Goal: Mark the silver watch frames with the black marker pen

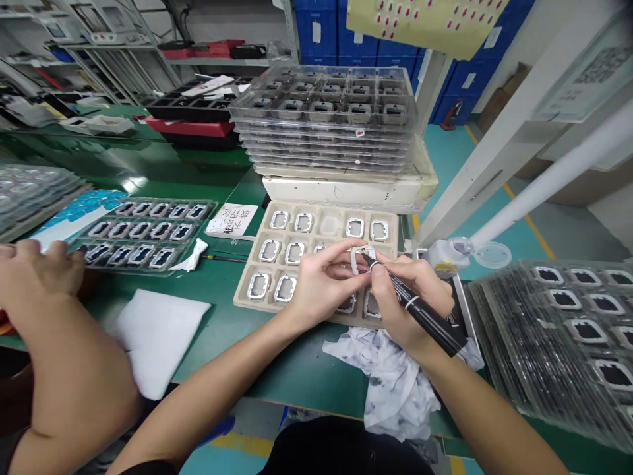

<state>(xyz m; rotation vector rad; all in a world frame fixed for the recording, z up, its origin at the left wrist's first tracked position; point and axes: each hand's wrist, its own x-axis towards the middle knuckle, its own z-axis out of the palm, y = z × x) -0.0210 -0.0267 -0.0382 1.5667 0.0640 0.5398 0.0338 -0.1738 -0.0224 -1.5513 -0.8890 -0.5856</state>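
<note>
My left hand [324, 280] pinches a small silver square frame [357, 261] between thumb and fingers, just above a beige compartment tray [242, 295]. In my right hand [413, 293] is a black marker pen [420, 315], its tip at the frame's edge; whether it touches I cannot tell. Similar frames, such as one at the tray's front left [258, 286], lie in the compartments. One back-row compartment [330, 223] holds no frame. Both hands hide part of the tray's right side. A crumpled white cloth [395, 389] lies below my right hand.
Stacked clear trays [326, 132] stand behind on a white box [346, 191]. More stacked trays [558, 330] are at the right, beside a small dispenser bottle [448, 256]. A co-worker's arm [69, 356] reaches in at left, near another frame tray [141, 234] and a white foam sheet [163, 336].
</note>
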